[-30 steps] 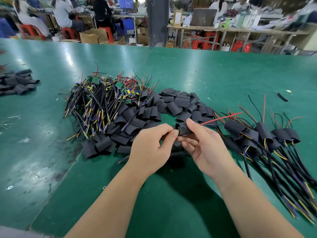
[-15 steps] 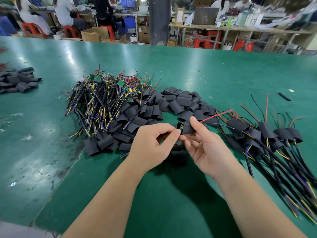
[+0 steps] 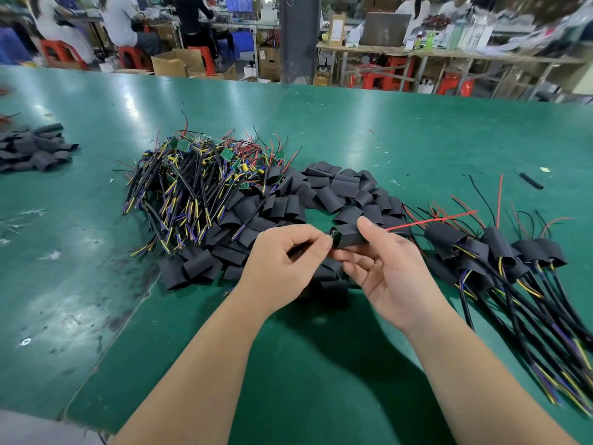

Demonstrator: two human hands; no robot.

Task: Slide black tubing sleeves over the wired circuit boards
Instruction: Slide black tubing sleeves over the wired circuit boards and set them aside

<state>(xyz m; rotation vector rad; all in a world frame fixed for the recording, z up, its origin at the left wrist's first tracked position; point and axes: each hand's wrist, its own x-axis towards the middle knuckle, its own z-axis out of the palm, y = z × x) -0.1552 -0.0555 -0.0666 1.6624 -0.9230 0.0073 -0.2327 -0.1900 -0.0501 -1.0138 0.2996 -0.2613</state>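
Note:
My right hand (image 3: 382,271) pinches a black tubing sleeve (image 3: 349,237) between thumb and fingers. A red wire (image 3: 430,221) sticks out of its right end. My left hand (image 3: 282,261) pinches the wired circuit board at the sleeve's left mouth, and only a sliver of the board (image 3: 333,234) shows. Behind my hands lies a heap of loose black sleeves (image 3: 333,194). To the left is a pile of bare wired boards (image 3: 199,181) with yellow, purple and black leads. On the right lie several sleeved boards (image 3: 491,252) with their cables trailing toward me.
The green table mat (image 3: 321,364) has a seam running down at the lower left. A second small heap of black sleeves (image 3: 32,149) sits at the far left edge. A short black tube piece (image 3: 531,180) lies far right. People work at benches beyond the table.
The sleeve has moved further over the board, so less of the board shows at its left end. The red wire pokes further out to the right. Both hands stay together.

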